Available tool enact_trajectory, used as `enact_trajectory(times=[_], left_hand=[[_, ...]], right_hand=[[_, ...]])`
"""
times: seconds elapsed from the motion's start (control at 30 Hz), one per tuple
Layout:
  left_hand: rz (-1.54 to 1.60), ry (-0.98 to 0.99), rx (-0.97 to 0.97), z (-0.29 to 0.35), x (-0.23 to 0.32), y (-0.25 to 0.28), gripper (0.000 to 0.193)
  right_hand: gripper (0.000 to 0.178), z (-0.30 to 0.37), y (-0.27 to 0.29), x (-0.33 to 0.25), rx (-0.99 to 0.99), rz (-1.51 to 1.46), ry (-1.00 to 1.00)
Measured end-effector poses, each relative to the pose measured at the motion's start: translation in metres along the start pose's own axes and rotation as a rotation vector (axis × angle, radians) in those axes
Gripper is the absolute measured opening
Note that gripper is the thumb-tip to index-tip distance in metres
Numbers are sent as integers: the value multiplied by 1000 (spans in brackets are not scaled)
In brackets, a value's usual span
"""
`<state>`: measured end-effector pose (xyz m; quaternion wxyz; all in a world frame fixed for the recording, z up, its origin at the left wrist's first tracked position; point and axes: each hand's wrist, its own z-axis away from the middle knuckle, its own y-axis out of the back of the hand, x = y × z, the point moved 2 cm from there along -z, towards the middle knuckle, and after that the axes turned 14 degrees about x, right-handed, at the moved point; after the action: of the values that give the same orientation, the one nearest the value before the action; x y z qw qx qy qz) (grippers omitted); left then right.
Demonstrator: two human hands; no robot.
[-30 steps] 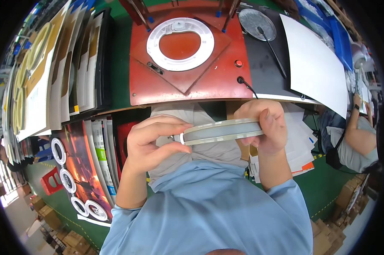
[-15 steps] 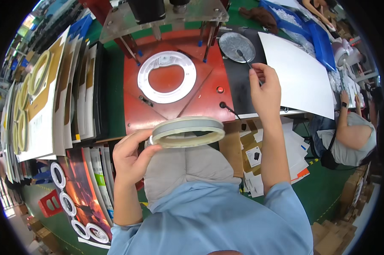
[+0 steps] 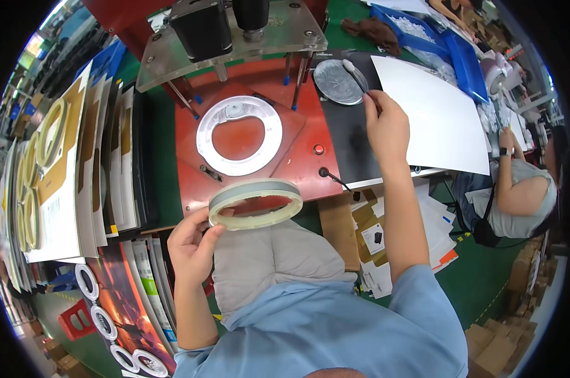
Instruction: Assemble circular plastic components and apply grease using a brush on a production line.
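My left hand grips the left edge of a cream plastic ring with a grey band around its outer side. The ring is held in the air, tilted, in front of the red press base. In my right hand is a slim dark stick with a pale rounded tip, pinched between thumb and fingers. That tip is over a round shallow dish smeared with something greyish. A flat white ring lies on the press base beneath the clear plate.
The press's clear plate stands on metal posts. At left are upright boards bearing several cream rings. A white sheet lies right of the dish, with blue trays beyond. Another person sits far right.
My left hand has moved slightly left and down with the cream ring, which shows more of its opening. The stick has turned, its pale tip now raised. The whole view has shifted a little.
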<state>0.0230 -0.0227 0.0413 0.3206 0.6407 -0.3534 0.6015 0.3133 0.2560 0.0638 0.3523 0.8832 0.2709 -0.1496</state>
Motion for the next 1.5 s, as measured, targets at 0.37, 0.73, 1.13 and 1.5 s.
enact_trajectory(times=[0.37, 0.73, 1.13, 1.5], left_hand=[[25, 19, 29, 3, -1, -2, 34], [-40, 24, 58, 6, -6, 2, 34], [-73, -94, 10, 6, 20, 5, 32], [-272, -653, -3, -20, 83, 4, 32]], right_hand=[[22, -28, -24, 18, -85, 45, 11], [19, -18, -42, 16, -94, -44, 19], [15, -7, -23, 8, -21, -39, 79], [23, -3, 56, 5, -167, -370, -265]])
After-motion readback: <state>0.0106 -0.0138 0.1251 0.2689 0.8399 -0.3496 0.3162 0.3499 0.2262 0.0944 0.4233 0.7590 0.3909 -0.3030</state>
